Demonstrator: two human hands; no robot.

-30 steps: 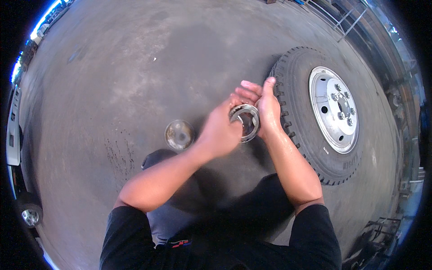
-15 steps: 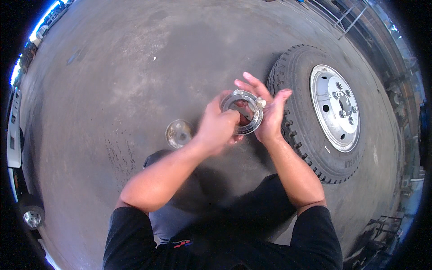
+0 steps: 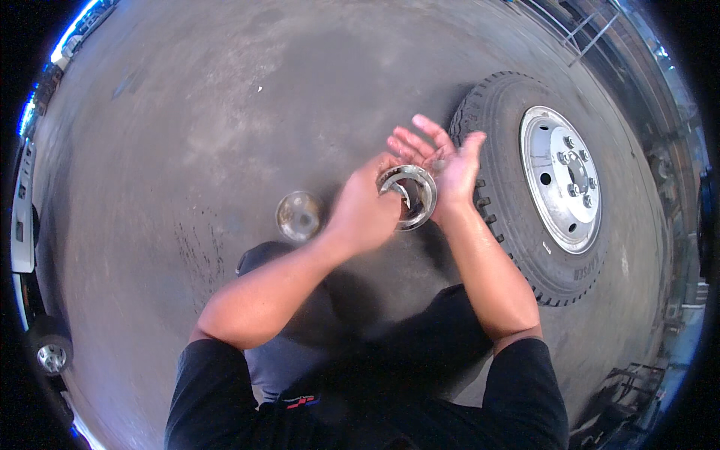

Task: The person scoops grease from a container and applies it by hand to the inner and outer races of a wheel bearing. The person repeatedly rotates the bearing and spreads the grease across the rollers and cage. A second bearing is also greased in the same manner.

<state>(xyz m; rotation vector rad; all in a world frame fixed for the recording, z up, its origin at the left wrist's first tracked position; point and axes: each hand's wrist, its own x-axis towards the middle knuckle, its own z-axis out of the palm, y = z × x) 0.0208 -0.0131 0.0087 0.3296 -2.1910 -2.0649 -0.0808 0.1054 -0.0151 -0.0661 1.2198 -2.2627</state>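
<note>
My left hand (image 3: 367,202) grips a greasy ring-shaped wheel bearing (image 3: 428,196), its fingers wrapped around the near side of the metal ring. Spread out just beyond, my right hand (image 3: 456,171) is palm up with its fingers apart. A smear of what looks like grease lies on that palm. The bearing's edge meets or nearly meets the heel of the right palm; contact is hard to tell. On the floor left of my hands sits a round, shallow metal dish or cap (image 3: 298,216) with a brownish inside.
At the right lies a large truck tyre (image 3: 491,150) on a silver rim (image 3: 540,195) with several lug nuts. A parked vehicle (image 3: 24,217) stands along the far left edge. Metal frames (image 3: 589,37) stand at the far right. Beneath everything is grey concrete floor (image 3: 187,112).
The bearing has tilted and drawn slightly down, away from the right palm. A pale grease lump on its rim no longer shows there; a smear now lies on the palm.
</note>
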